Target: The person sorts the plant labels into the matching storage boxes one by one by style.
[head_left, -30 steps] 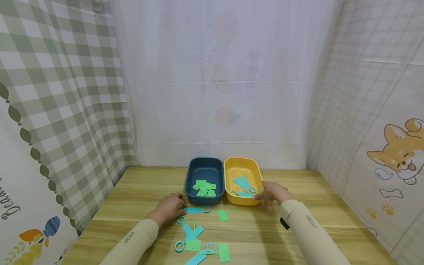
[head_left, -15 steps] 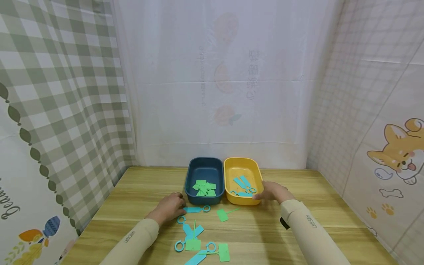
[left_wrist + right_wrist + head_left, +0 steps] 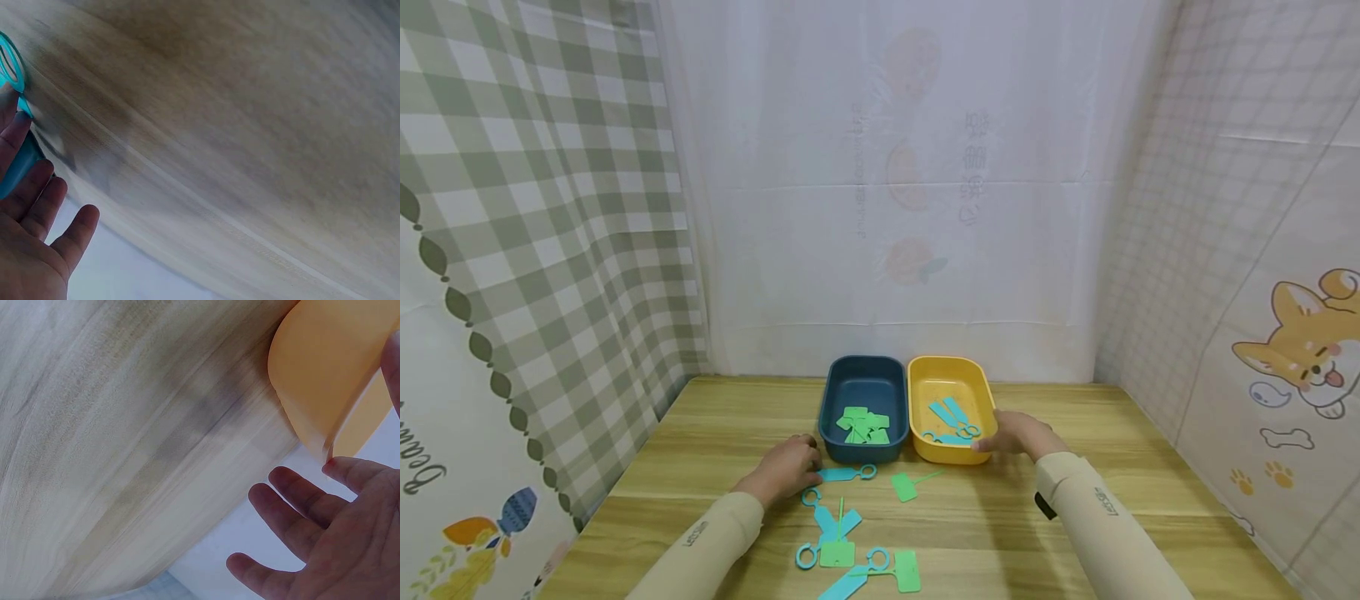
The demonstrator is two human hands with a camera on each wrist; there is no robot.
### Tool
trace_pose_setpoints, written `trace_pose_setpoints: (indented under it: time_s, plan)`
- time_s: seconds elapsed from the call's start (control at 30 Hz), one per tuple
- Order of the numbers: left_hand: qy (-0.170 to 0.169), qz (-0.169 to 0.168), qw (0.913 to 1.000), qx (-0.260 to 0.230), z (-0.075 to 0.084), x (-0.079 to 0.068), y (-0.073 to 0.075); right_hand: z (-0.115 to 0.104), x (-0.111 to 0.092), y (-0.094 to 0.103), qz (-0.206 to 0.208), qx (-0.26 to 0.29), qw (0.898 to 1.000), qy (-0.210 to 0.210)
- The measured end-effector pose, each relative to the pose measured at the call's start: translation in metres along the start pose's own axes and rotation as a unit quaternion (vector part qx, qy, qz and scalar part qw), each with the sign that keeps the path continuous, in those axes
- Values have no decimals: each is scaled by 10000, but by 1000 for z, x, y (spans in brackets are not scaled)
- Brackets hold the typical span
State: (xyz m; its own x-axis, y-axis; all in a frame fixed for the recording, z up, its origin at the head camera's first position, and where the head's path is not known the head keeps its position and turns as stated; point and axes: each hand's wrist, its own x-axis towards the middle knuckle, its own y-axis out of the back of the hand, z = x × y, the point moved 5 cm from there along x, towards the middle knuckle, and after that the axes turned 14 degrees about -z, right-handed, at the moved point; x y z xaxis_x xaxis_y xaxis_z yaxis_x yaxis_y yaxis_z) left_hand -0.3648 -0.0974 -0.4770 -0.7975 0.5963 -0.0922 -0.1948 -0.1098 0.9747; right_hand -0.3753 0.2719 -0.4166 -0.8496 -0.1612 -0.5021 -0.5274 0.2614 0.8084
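My left hand is at the plain end of a light-blue plant tag, just in front of the navy box. Thumb and index finger pinch that end, and the tag's ring shows beyond them in the left wrist view; the other fingers are spread. My right hand is at the near right corner of the yellow box. In the right wrist view its fingers are extended, the index fingertip right at the rim, with the thumb overlapping the box wall.
Green T-shaped plant tags lie in the navy box, and blue ring tags in the yellow one. Nearer me, several blue tags and green tags are scattered on the wooden table. Curtains hang behind and at both sides.
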Motion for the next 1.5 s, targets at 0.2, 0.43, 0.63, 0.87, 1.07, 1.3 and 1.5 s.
trace_pose_setpoints:
  time_s: [0.2, 0.43, 0.63, 0.87, 1.07, 1.3, 1.5]
  plan:
    - [-26, -57, 10000, -41, -1, 0, -1, 0, 0, -1, -25, 21, 10000, -18]
    - [33, -114, 9999, -124, -6, -3, 1, 0, 0, 0, -25, 32, 10000, -13]
    - [-5, -68, 9999, 135, -10, -5, 0, -1, -2, 0, -13, 10, 10000, -19]
    - [5, -50, 9997, 232, -8, -5, 2, -1, -3, 1, -18, 57, 10000, -33]
    - [161, -225, 9996, -110, -8, -6, 3, -1, -4, -1, -57, 120, 9999, -99]
    - [-52, -191, 9993, -329, -6, -10, 8, 0, -4, -1, -10, 77, 9999, -94]
    - [135, -309, 9984, -445, -8, -7, 7, 0, -4, -1, -12, 90, 9999, -92]
